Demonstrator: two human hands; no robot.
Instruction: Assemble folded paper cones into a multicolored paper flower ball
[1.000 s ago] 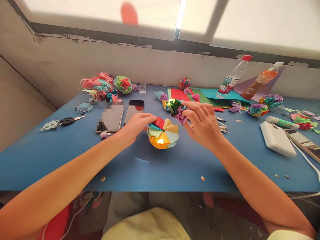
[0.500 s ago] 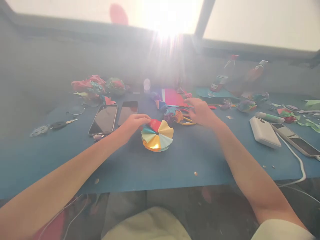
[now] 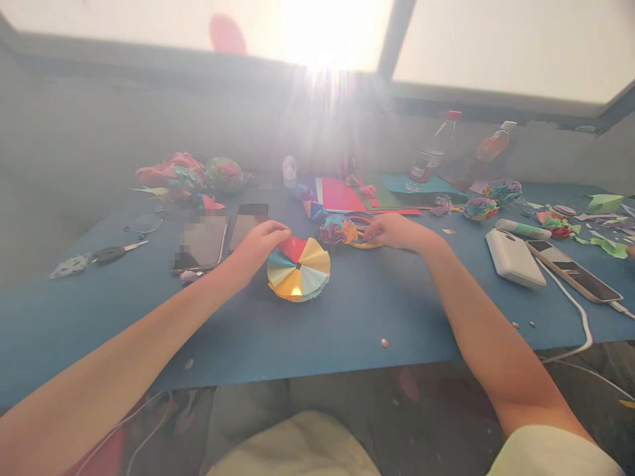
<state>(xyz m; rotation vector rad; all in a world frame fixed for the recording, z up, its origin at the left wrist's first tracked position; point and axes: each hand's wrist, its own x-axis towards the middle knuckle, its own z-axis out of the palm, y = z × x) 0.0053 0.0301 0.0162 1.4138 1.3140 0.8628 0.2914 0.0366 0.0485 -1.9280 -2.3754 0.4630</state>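
My left hand (image 3: pixel 262 244) pinches the upper left edge of a round folded-paper rosette (image 3: pixel 302 281). Its pleated segments are red, yellow, pale green, orange and blue around a dark centre, and it is tilted up facing me over the blue table. To the right, my right hand (image 3: pixel 391 231) has its fingers curled at the right end of a looped yellow-and-red band (image 3: pixel 360 218), touching it. A crumpled paper flower (image 3: pixel 338 231) in purple, blue and orange lies at the left of this band. The fingertips of my right hand are partly hidden.
Two phones (image 3: pixel 206 241) (image 3: pixel 251 221) lie left, beside scissors (image 3: pixel 112 254). Coloured paper sheets (image 3: pixel 342 195) and bottles (image 3: pixel 429 158) stand behind. On the right are a white power bank (image 3: pixel 513 258), a cabled phone (image 3: pixel 570 268), a glue stick (image 3: pixel 523 229) and paper scraps (image 3: pixel 610 244).
My right hand has come down and closed in on the looped band, its fingers now curled. My left hand stays on the rosette; the whole view has shifted slightly.
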